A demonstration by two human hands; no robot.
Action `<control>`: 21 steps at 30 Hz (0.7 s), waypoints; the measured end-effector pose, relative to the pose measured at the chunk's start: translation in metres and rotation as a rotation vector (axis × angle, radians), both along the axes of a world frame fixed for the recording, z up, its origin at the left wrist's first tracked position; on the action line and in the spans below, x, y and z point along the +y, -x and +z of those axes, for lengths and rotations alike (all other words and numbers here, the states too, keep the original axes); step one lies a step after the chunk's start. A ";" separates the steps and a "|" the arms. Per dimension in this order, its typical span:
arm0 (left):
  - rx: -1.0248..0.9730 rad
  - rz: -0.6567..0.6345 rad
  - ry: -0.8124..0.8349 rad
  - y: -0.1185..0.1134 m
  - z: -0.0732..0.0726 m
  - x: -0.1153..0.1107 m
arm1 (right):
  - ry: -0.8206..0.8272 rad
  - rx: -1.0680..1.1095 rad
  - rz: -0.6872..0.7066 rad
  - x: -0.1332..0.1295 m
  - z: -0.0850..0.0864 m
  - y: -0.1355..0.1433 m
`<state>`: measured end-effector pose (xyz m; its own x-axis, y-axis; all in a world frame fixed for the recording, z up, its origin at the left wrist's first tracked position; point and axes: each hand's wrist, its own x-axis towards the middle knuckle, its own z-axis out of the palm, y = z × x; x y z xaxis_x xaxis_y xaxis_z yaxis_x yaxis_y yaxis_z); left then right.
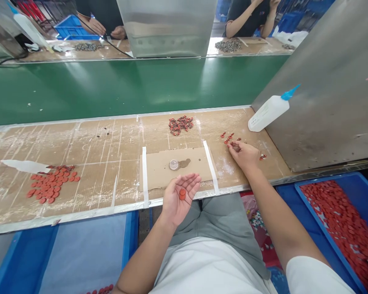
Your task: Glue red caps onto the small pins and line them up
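Observation:
My left hand (pixel 181 196) is turned palm up, its fingers slightly curled, with a couple of round red discs (pixel 182 194) lying in the palm. To the right, my right hand (pixel 243 154) rests low over the table with thumb and fingertips pinched together at a small red part (pixel 232 143). A few similar loose red-and-dark parts (pixel 227 140) lie around those fingertips. In front of my left hand, a small clear round cap (pixel 173 164) sits on a taped piece of cardboard (pixel 156 167), beside a dark wet-looking stain.
A pile of red-and-black parts (pixel 180 125) lies behind the cardboard. Red discs (pixel 50 185) are heaped at left. A white bottle with blue nozzle (pixel 269 113) leans against the metal panel (pixel 322 98). A blue tray (pixel 364 185) of red pieces stands right. Two people work opposite.

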<state>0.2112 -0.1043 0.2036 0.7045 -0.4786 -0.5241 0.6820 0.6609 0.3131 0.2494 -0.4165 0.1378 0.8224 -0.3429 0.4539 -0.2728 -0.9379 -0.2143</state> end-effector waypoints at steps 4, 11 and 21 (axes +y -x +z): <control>-0.011 -0.004 0.034 -0.002 -0.001 -0.001 | -0.006 -0.057 -0.011 -0.004 0.001 0.002; -0.070 0.001 0.141 -0.004 -0.003 -0.002 | -0.139 -0.227 0.182 0.070 0.045 0.049; -0.112 -0.017 0.171 0.000 -0.006 -0.008 | -0.355 -0.033 0.763 0.175 0.060 0.073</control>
<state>0.2116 -0.1124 0.1973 0.7448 -0.5662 -0.3532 0.6608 0.6997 0.2718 0.1760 -0.2415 0.1982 0.8749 0.1746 0.4517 0.4199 -0.7381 -0.5281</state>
